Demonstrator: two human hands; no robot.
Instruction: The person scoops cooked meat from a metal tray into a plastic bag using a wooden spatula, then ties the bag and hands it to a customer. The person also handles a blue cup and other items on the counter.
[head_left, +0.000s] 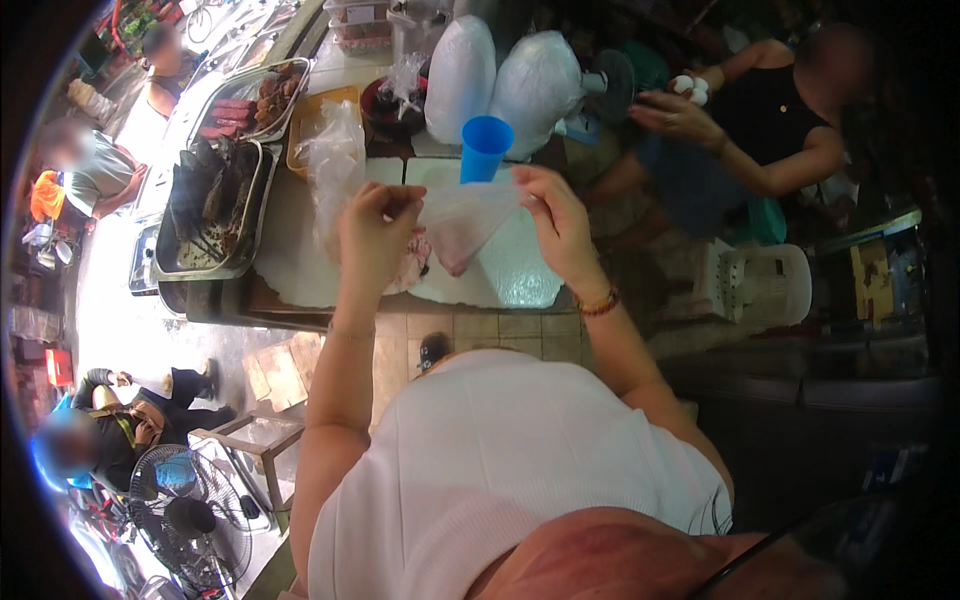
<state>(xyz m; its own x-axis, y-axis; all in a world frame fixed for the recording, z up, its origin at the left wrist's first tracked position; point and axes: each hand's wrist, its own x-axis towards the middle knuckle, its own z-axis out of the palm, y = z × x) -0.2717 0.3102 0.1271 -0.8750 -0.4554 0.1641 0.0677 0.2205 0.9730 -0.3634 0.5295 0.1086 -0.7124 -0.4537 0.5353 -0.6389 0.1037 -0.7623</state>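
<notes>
A clear plastic bag (459, 229) with something pinkish in its bottom corner hangs between my two hands above a white table top (517, 262). My left hand (382, 217) pinches one upper corner of the bag between thumb and fingers. At the other upper corner, my right hand (553, 214) has its fingers closed on the plastic. Just beyond the bag stands a blue plastic cup (486, 146). Part of a pink and white piece (412, 262) lies on the table behind my left hand; what it is I cannot tell.
Metal trays (259, 217) of dark and reddish food line the left. A yellow basket (296, 135) with plastic bags (337, 157) and two big wrapped white bundles (460, 82) stand farther back. At right, another person (772, 127) holds several eggs (691, 88). A standing fan (191, 517) is at lower left.
</notes>
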